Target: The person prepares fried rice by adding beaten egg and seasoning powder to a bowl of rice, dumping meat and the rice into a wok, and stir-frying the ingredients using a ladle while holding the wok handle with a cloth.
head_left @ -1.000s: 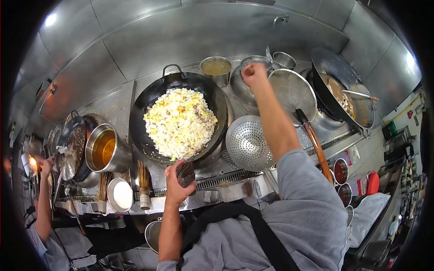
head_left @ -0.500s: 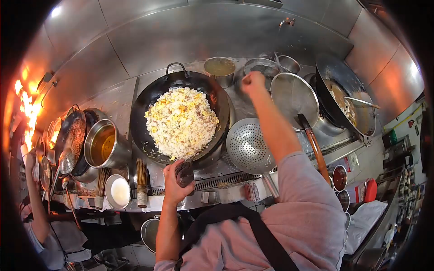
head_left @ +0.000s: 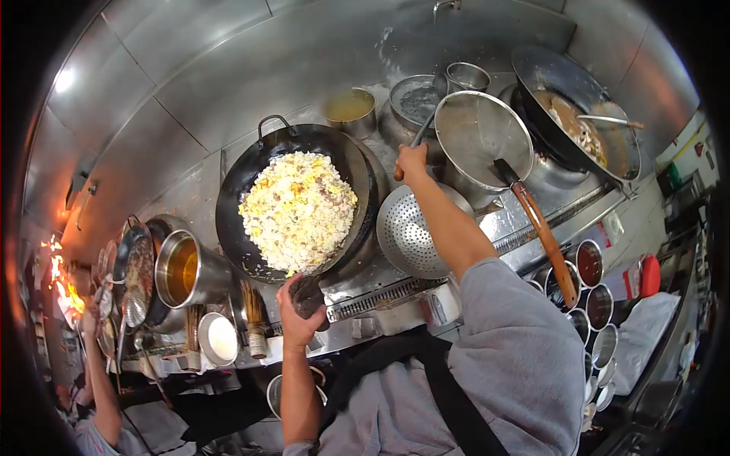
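A black wok [head_left: 228,205] holds a heap of fried rice [head_left: 296,209] with yellow egg bits and small brown pieces. My left hand [head_left: 304,315] is closed at the wok's near side, gripping its handle through a dark cloth [head_left: 307,298]. Off to the right, my right hand [head_left: 413,161] grips the wooden handle of a ladle [head_left: 423,131], whose bowl is over a metal pot of water [head_left: 414,95]. A perforated metal strainer [head_left: 414,232] lies below my right forearm, which hides part of it.
Beside the ladle stands a round mesh sieve [head_left: 487,140], with a wooden-handled tool [head_left: 546,235] across its edge. A second wok [head_left: 532,68] stands far right. On the left are a pot of amber liquid [head_left: 181,270], a white bowl [head_left: 219,340], brushes, and another person's arm [head_left: 103,387] near flames.
My right hand, blurred near the back pots before, now holds a ladle and sits slightly closer to me. My left hand stays at the wok. The camera view has shifted.
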A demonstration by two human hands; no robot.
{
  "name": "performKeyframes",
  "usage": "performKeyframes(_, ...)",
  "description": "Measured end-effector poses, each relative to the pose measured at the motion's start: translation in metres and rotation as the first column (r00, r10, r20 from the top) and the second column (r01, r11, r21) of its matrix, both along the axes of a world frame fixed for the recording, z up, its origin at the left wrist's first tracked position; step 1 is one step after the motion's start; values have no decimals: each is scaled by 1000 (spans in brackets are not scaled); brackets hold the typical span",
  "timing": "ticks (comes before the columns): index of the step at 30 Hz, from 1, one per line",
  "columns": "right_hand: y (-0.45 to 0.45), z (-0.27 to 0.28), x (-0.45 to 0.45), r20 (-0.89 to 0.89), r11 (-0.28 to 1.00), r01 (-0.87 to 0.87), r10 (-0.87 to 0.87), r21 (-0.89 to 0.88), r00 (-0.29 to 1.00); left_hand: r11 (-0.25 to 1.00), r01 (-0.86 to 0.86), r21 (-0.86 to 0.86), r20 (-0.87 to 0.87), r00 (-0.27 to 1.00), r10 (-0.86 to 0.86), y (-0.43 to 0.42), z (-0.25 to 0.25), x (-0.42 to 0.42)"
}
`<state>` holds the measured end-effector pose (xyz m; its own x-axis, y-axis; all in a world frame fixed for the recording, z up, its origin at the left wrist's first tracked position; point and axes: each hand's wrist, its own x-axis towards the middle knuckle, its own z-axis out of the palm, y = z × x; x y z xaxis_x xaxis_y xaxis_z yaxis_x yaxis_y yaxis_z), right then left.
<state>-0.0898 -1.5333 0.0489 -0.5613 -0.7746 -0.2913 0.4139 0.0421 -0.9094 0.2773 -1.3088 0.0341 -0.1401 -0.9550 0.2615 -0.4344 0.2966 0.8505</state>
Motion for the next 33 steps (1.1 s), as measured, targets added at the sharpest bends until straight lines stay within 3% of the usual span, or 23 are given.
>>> performKeyframes(1, 3, -5, 0, 62, 1000, -20, 21, -21, 998, 999, -7, -34, 35, 999, 9, -1, 1, 0)
performKeyframes(2, 2, -6, -6, 278, 988, -50, 89, -145, 956, 1000, 1, -11, 27, 1000, -1, -2, -2, 3)
performKeyframes(4, 1, -2, -21, 620, 921, -25, 281, -388, 733, 999, 16, 39, 7, 1000, -16, -4, -7, 5)
performKeyframes(7, 4, 7, -17, 760, 878, -2, 415, -478, 500, 986, 45, 162, -114, 993, -26, -2, -2, 4)
performKeyframes(11, 24, 30, 13, 743, 787, -26, 593, -617, 310, 973, 137, 186, -248, 965, -89, 2, 14, -7)
performKeyframes(15, 32, 58, 56, 726, 732, 62, 654, -678, 212, 971, 159, 181, -294, 951, -101, 3, 17, -15)
performKeyframes(21, 36, 77, 98, 597, 618, 418, 777, -666, -198, 978, 119, 172, -263, 962, -71, 4, 18, -17)
performKeyframes(26, 53, 75, 127, 516, 547, 442, 833, -711, -200, 979, 106, 172, -267, 962, -57, 5, 21, -21)
performKeyframes(29, 59, 69, 120, 554, 580, 376, 811, -723, -187, 976, 106, 188, -281, 958, -50, 5, 19, -19)
performKeyframes(31, 56, 59, 104, 609, 617, 258, 784, -744, -120, 979, 116, 167, -291, 954, -64, 3, 14, -17)
performKeyframes(33, 52, 48, 82, 700, 697, 62, 712, -714, 58, 980, 119, 157, -304, 950, -67, 2, 12, -14)
